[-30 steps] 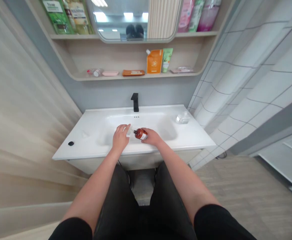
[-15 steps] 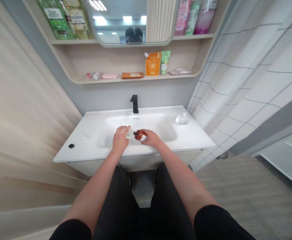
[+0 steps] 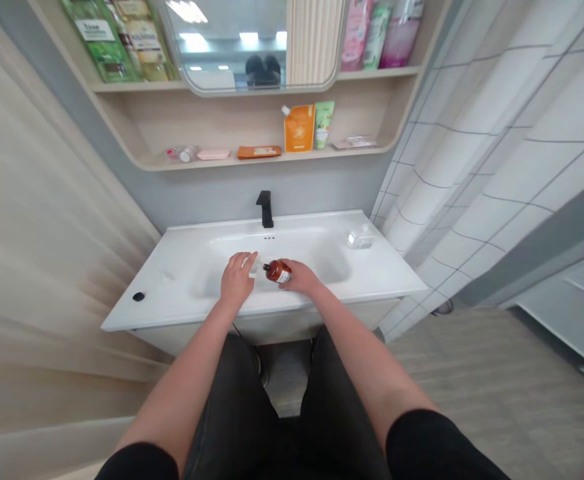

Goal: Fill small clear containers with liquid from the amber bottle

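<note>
Centre of frame, over white washbasin (image 3: 172, 300): amber bottle (image 3: 278, 272), near-level, judged slick, best gripped round the body; right hand (image 3: 299, 277) curled about its base; left hand (image 3: 237, 280) cupped over small white object (image 3: 252, 267).

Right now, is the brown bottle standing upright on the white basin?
No, the brown bottle lies almost on its side, held in the right hand, with its neck pointing toward the left hand.

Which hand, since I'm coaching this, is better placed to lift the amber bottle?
Right, probably: the right hand holds the amber bottle, while the left hand rests on a small white item.
</note>
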A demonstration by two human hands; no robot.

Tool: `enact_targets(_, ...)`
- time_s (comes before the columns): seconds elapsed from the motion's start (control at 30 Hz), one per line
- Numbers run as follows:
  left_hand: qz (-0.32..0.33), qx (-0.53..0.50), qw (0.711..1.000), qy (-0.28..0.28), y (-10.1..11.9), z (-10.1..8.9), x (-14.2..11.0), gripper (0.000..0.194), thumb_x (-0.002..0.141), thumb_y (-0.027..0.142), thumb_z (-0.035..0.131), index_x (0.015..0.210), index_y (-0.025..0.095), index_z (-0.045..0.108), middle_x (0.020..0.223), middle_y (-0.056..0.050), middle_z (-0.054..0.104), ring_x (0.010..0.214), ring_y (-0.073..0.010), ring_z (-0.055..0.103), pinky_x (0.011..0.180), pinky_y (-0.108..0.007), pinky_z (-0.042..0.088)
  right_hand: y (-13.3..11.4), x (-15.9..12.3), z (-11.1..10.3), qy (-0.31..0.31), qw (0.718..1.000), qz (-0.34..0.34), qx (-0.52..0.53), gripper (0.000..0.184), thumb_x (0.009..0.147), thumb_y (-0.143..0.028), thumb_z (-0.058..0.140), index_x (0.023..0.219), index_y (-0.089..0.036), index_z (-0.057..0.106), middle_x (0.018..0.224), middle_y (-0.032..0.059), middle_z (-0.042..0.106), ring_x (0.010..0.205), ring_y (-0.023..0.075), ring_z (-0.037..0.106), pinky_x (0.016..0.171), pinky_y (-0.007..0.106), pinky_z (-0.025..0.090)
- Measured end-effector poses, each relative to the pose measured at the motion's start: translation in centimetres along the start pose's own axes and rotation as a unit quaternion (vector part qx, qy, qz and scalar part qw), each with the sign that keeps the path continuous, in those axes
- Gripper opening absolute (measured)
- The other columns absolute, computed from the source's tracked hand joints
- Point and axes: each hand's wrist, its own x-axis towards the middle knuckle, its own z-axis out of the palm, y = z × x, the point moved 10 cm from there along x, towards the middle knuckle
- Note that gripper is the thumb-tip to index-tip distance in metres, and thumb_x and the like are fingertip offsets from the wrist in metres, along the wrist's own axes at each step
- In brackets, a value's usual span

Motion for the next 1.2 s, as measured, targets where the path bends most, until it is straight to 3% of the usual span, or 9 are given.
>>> enact_targets(1.2, 0.054, 0.070, 0.995, -0.035, 2.1, -2.0, 2.6, 0.081, 0.080, 0.000, 0.063, 0.158, 0.021, 0.060, 0.147, -0.015, 0.066, 0.144, -0.0355, 0.054, 0.125, -0.050, 0.049, -0.1, -0.3, -1.0, 0.035, 0.998, -0.002, 0.052, 0.088, 0.068, -0.025, 0.098, 0.150, -0.026, 0.067, 0.137, 0.0078, 0.079, 0.119, 0.0330, 0.076, 0.107, 0.044, 0.057)
